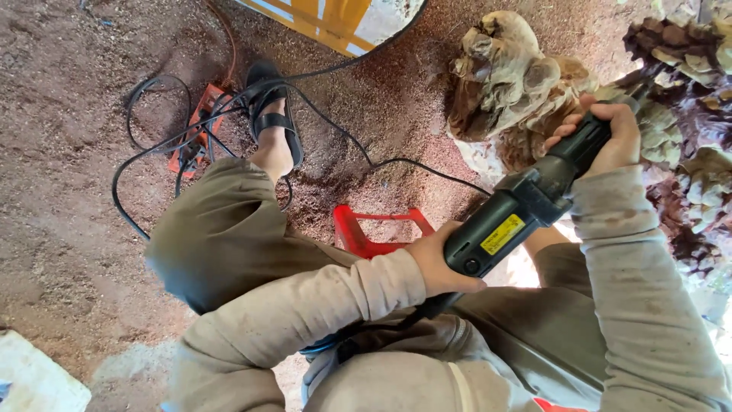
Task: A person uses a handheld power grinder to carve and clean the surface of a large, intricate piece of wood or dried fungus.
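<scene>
Left hand [441, 263] clasping the rear body and right hand [606, 137] wrapped around the front neck of a black electric die grinder [526, 206], its tip against gnarled carved root wood [518, 76], above a red stool [374, 233] on sawdust-strewn ground [69, 221].

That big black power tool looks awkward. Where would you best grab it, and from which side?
Best with two hands, as here: the left hand wraps the thick rear body of the power tool from the left, and the right hand closes over the slim front neck from above. The long, tilted body probably needs both grips.
</scene>
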